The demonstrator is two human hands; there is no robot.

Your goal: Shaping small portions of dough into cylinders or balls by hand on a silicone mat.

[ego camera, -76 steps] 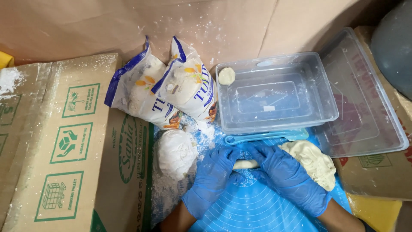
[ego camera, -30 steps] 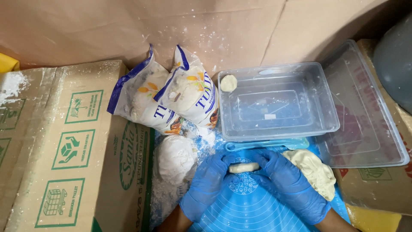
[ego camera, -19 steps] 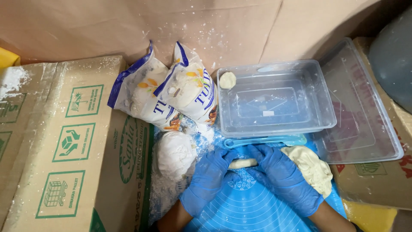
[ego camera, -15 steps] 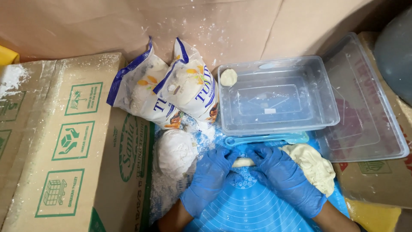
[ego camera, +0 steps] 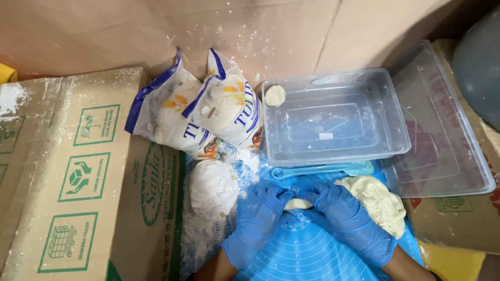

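Two flour bags [ego camera: 208, 117] beside a clear plastic container [ego camera: 336, 117] — its lid [ego camera: 442, 130] alongside — and a cardboard box [ego camera: 78, 166].

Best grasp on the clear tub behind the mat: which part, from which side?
Take the tub by its right short rim, coming from above. It sits open and upright, so the rim lip is exposed. Flour bags crowd its left end, a blue scraper lies along its front edge, and one dough ball sits in its back left corner. Lift level, probably two-handed.

You have one view: head camera, looking steeply down from close above at the mat [ego camera: 307, 255], hands low in frame, wall [ego camera: 250, 31] along the top edge.
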